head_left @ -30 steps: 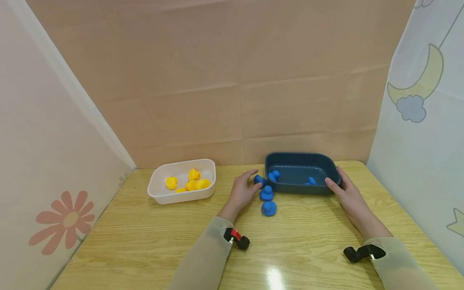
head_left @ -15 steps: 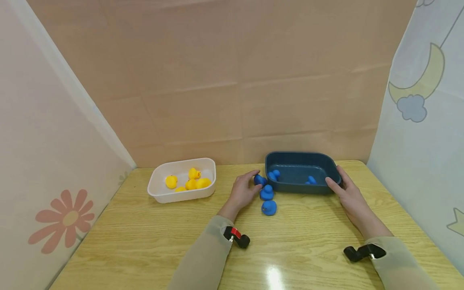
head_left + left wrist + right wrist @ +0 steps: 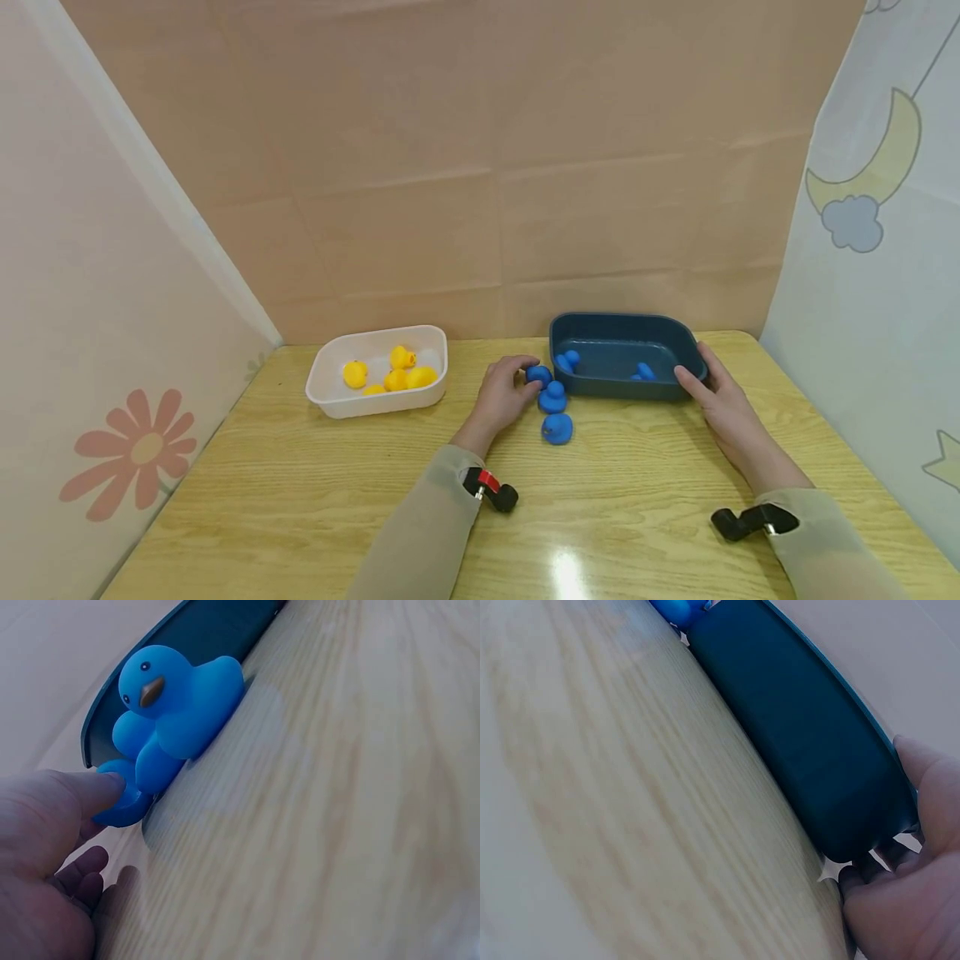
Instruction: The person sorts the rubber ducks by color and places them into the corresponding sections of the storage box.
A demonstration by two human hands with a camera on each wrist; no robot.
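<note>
My left hand pinches a blue rubber duck between thumb and fingers, by the left end of a dark blue tray. In the left wrist view, the thumb presses on this duck, which is partly hidden behind other ducks. Two more blue ducks stand in a row toward me: the middle duck and the nearest duck, which shows its beak in the left wrist view. My right hand grips the tray's right end, thumb at the rim and fingers outside. A few blue ducks lie inside the tray.
A white tray holding several yellow ducks stands at the back left of the wooden table. Brown paper covers the wall behind. Printed panels border the left and right sides.
My left fingers have closed around the farthest blue duck in the row, which has turned slightly. My right hand and the dark blue tray have stayed in place.
</note>
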